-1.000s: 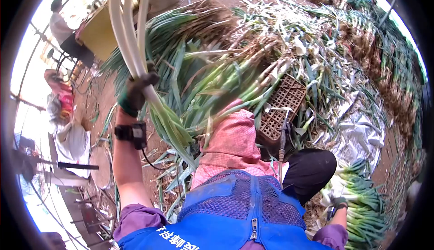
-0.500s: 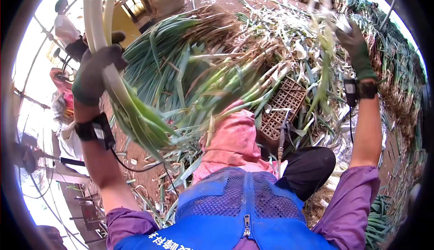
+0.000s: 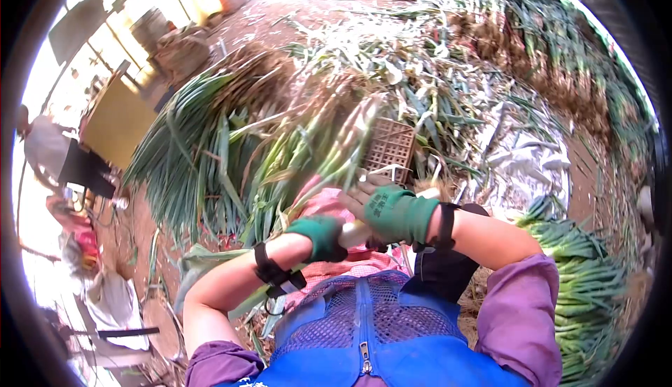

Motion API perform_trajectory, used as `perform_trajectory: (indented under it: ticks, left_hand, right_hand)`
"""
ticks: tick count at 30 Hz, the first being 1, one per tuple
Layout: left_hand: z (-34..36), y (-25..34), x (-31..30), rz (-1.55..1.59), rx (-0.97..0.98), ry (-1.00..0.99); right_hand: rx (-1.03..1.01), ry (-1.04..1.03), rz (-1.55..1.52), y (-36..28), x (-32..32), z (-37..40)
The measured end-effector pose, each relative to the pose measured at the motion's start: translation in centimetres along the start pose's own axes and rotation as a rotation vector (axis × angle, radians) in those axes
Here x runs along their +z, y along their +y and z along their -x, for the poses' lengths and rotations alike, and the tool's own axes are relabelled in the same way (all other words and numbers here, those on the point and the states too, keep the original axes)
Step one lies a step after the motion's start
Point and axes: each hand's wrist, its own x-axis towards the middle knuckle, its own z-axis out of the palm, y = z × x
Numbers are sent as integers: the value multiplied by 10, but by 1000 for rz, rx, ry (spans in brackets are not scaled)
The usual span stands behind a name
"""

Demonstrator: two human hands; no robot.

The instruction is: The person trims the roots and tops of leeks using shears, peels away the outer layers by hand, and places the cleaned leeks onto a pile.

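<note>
Gripping the green onion bunch (image 3: 329, 145) looks like the step in hand. The left hand (image 3: 318, 238) is closed around its white stalks (image 3: 353, 233) just above the lap. The right hand (image 3: 392, 213) is wrapped over the same stalks, right beside it, so the two gloves almost touch. The bunch runs up and away from the chest above the pink cloth (image 3: 336, 269) over the knees, and its far end is blurred. I judge that any next move calls for a firm two-handed hold, since the long leaves could swing and snag.

Just beyond the hands stands a brown lattice crate (image 3: 388, 149). A big heap of untrimmed onions (image 3: 196, 149) lies on the dirt floor to the left. To the right is a neat stack of green onions (image 3: 581, 289), beside a white sheet (image 3: 532, 166). Another person (image 3: 42, 145) is at the far left edge, well apart.
</note>
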Motion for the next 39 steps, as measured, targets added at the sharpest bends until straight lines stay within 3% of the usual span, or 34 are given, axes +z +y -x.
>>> perform_trajectory:
  ticks: [2, 6, 8, 10, 11, 14, 16, 18, 20, 22, 24, 25, 26, 27, 28, 29, 30, 31, 32, 34, 36, 37, 39]
  left_hand:
    - [-3, 6, 6, -41, 55, 3]
    - [-1, 19, -16, -268, 140, 200]
    - [-6, 26, -33, -361, 123, 288]
    - [-13, 36, -51, -463, 112, 386]
    - [-16, 44, -62, -434, 121, 369]
    - [-34, 54, -57, -484, 272, 465]
    - [-48, 63, -44, -528, 328, 398]
    - [-61, 61, -19, -475, 390, 391]
    - [-72, 50, 23, -389, 432, 569]
    - [-79, 35, 60, -100, 456, 730]
    - [-77, 15, 91, 202, 204, 701]
    - [-74, 6, 103, 384, 83, 673]
    - [-92, -18, 138, 975, 112, 632]
    - [-99, -45, 144, 1465, 101, 182]
    - [-107, -56, 148, 1763, 38, -19]
    - [-116, -60, 152, 2022, 24, -120]
    - [-125, -61, 144, 2176, 74, -89]
    - [-136, -61, 136, 2279, 146, -79]
    - [-138, -33, 109, 2287, 45, 270]
    - [-155, -26, 81, 2240, 311, -32]
    - [-194, -12, 48, 2236, 244, 12]
    - [-213, -10, 21, 2288, 341, -418]
    - [-238, 43, -30, 2143, 623, -1026]
  right_hand:
    - [394, -713, -566, 1, -30, 3]
    - [375, -454, -719, 6, -12, 33]
    - [407, -258, -571, 1, -34, 38]
    - [581, -298, -540, -1, -69, 40]
    - [573, -174, -585, 2, -67, 49]
    - [601, -189, -625, 6, -73, 69]
    - [562, -175, -739, 10, -56, 92]
    - [549, -151, -814, 8, -17, 109]
    - [653, -271, -964, 1, 8, 124]
    - [863, -394, -955, -7, 25, 135]
    - [850, -365, -1139, -7, 55, 154]
    - [842, -343, -1226, -4, 67, 161]
    - [869, -353, -1200, -7, 55, 159]
    - [897, -362, -1176, -12, 32, 154]
    - [927, -370, -1152, -19, 16, 152]
    - [908, -328, -1165, -25, 12, 153]
    - [849, -331, -1167, -31, 2, 151]
    - [809, -323, -1168, -37, -9, 149]
    - [792, -307, -1172, -44, -17, 150]
    - [892, -103, -1123, -58, -20, 163]
    - [1061, 62, -1042, -64, -4, 183]
    - [1139, 159, -1007, -69, -14, 187]
    - [1248, 396, -849, -79, -14, 211]
